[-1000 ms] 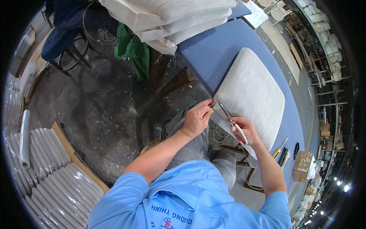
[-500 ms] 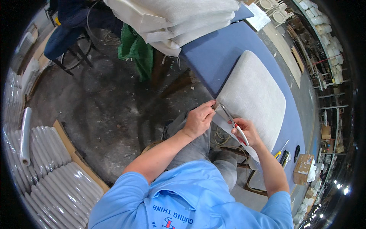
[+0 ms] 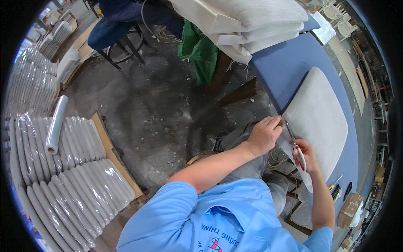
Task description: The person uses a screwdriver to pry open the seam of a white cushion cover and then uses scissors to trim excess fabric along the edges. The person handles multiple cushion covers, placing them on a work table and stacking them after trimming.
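A pale, fabric-covered cushion [image 3: 321, 119] lies on the blue-topped table [image 3: 285, 63], one corner pointing toward me. At that corner my left hand [image 3: 265, 133] is closed, its thumb and fingers pinching the edge of the fabric. My right hand [image 3: 308, 158] grips a pair of scissors [image 3: 300, 158] by its red and white handles. The metal blades reach up to the pinched corner, close to my left fingertips. A loose white strip of the cushion's fabric hangs past the table edge under the scissors. Whether the blades are cutting cannot be made out.
A stack of pale covered cushions [image 3: 252, 21] fills the table's far end, with green cloth [image 3: 199, 54] hanging beside it. A yellow-handled screwdriver [image 3: 331, 186] and a cardboard box [image 3: 349, 210] are at right. Plastic-wrapped pads [image 3: 79, 189], a film roll [image 3: 56, 126] and a stool [image 3: 108, 34] stand left.
The view has swung left, so everything sits farther right in it. Both hands stay at the same cushion corner, scissors still in the right one.
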A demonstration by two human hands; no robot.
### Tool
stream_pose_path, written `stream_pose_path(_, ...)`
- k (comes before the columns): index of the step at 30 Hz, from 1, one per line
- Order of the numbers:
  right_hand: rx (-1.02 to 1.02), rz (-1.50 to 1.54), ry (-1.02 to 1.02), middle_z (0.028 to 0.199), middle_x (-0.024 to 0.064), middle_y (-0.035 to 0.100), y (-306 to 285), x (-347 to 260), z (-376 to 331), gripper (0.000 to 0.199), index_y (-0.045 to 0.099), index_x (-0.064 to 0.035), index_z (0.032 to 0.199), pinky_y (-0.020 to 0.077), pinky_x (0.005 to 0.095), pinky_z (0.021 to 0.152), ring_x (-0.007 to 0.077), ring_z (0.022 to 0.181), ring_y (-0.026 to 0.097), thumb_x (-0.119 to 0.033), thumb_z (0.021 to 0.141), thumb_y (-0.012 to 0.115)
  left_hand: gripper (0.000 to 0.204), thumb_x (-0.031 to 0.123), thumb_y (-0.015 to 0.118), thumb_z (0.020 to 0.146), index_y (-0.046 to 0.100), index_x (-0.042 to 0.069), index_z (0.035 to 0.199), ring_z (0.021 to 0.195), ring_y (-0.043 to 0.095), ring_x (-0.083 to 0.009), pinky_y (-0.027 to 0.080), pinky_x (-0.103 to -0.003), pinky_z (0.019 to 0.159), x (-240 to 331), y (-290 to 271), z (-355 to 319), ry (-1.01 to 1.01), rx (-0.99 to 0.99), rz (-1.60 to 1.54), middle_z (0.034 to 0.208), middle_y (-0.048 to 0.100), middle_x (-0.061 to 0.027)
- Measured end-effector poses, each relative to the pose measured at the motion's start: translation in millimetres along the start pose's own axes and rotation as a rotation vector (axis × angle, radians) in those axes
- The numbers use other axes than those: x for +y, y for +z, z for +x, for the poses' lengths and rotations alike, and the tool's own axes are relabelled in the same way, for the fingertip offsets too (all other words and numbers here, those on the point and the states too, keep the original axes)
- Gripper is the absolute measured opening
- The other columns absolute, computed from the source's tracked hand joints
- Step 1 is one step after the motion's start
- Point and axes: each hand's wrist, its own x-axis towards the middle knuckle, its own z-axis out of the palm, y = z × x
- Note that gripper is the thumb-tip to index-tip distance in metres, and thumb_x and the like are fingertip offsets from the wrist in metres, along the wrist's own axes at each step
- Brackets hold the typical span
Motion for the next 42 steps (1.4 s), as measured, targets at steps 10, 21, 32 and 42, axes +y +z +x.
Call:
stream_pose_path(10,0.0,-0.023,-0.007,0.072,-0.0031,0.054,0,4,-2,0.057,0.064,-0.0021,0.13,0.041,0.0247,0.047,0.0074,0.055,0.051,-0.04,0.093,0.083,0.009,0.009,0.064,0.09,0.066,0.001,0.094,0.117,0.065,-0.0402,0.052,-0.049,0.103,17,5,-3,-0.189,-0.008,0.0,0.126,0.065,-0.0237)
stream_pose_path(21,-0.031,0.02,0.02,0.08,-0.0012,0.061,-8,2,-3,0.056,0.065,-0.0034,0.128,0.0449,0.0249,0.051,0.0082,0.062,0.057,-0.042,0.092,0.084,0.035,0.019,0.065,0.095,0.054,-0.004,0.119,0.15,0.024,-0.0622,0.023,-0.072,0.12,82,10,-12,-0.267,-0.267,0.066,0.164,0.018,-0.0417)
stream_pose_path(32,-0.081,-0.041,0.056,0.08,0.0003,0.06,-15,-8,-6,0.05,0.064,-0.002,0.134,0.047,0.0264,0.053,0.0096,0.063,0.059,-0.03,0.096,0.078,0.043,0.019,0.083,0.082,0.052,0.005,0.109,0.101,0.057,-0.0385,0.045,-0.051,0.088,56,-1,-25,-0.566,-0.119,-0.195,0.107,0.056,-0.0165)
stream_pose_path(42,-0.106,-0.017,0.084,0.077,-0.0013,0.059,-13,-18,-13,0.052,0.063,-0.0033,0.136,0.0471,0.0267,0.056,0.0092,0.062,0.058,-0.037,0.099,0.077,0.052,0.016,0.085,0.079,0.05,0.004,0.116,0.104,0.059,-0.0386,0.047,-0.05,0.088,15,25,4,-0.416,0.064,-0.13,0.109,0.057,-0.018)
